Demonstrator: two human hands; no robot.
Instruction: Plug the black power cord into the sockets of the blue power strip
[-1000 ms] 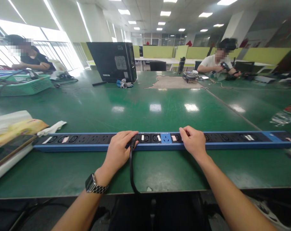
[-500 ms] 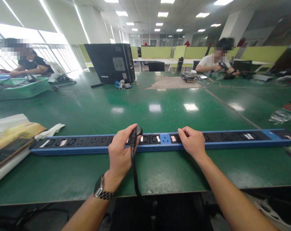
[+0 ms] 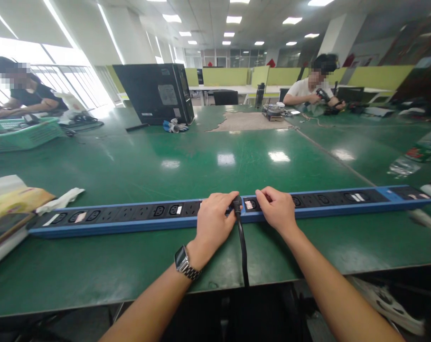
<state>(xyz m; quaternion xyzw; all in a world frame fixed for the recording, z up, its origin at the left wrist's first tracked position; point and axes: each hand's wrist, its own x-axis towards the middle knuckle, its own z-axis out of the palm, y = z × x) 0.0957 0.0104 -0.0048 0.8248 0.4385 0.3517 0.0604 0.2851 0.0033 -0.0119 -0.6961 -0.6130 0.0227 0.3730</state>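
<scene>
A long blue-and-black power strip [image 3: 123, 226] lies across the green table in front of me, with rows of sockets and a few white labels. My left hand [image 3: 215, 221], with a watch on the wrist, is closed on a black power plug [image 3: 237, 204]. The plug is upright over the strip at the blue socket, which it mostly covers; whether its pins are in is hidden. Its thick cable [image 3: 244, 254] hangs toward the table's front edge. My right hand [image 3: 277, 206] is closed across the strip just right of the plug, fingers curled at its far edge.
Yellow packaging [image 3: 21, 202] and a flat dark device [image 3: 5, 228] lie at left. A green basket [image 3: 26, 135], a black computer case [image 3: 154, 95] and gloves [image 3: 174, 126] stand farther back. A plastic bottle [image 3: 418, 152] lies at right. Two people sit across the table.
My left hand has moved right along the strip with the plug, from black sockets to the blue socket. My right hand stays on the strip. The view has shifted slightly.
</scene>
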